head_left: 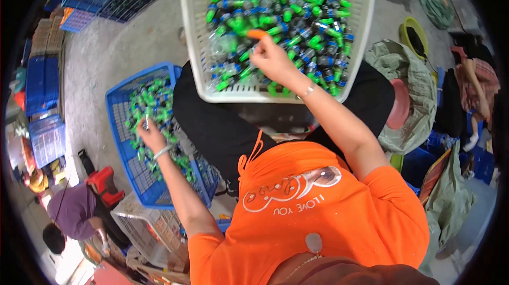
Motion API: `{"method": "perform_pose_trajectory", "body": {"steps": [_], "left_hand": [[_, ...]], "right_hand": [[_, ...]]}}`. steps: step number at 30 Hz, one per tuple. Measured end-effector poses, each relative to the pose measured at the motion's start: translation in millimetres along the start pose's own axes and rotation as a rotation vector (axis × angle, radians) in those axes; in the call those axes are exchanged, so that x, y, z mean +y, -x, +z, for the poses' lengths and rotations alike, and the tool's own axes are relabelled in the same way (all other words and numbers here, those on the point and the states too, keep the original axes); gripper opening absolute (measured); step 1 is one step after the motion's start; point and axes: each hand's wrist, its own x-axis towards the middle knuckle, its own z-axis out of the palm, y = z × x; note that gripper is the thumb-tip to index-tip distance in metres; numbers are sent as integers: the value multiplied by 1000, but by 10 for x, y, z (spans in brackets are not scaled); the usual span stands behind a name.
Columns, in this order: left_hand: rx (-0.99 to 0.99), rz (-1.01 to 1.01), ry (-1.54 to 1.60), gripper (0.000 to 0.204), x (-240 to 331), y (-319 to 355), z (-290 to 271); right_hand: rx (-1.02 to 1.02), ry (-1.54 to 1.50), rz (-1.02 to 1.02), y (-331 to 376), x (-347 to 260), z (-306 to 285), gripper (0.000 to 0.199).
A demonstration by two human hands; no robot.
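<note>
Head view: seated at heaped green-capped bottles (307, 9)

Pinching a small bottle (148, 118) in left hand (152, 139) over blue basket (117, 120); holding right hand (273, 61) over white basket (363, 14), grip too blurred to tell.

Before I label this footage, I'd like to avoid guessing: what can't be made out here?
In the head view:
White slatted plastic basket: its far end is cut off by the top edge.
Bright orange tip at the right hand: blurred; finger cover or held piece, unclear.
Small pale piece in the left hand: too small for detail, and the fingers cover part.
Lower layers of small green-and-clear plastic pieces: hidden by those on top.
</note>
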Motion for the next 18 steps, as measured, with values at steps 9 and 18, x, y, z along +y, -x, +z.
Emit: {"method": "perform_pose_trajectory", "body": {"steps": [9,18], "left_hand": [[-151,39,948,34,1956,139,256],[124,88,-257,45,223,-221,211]], "right_hand": [[558,-707,-243,188,-510,-1535,31],[288,-856,151,697,66,-941,23]]}}
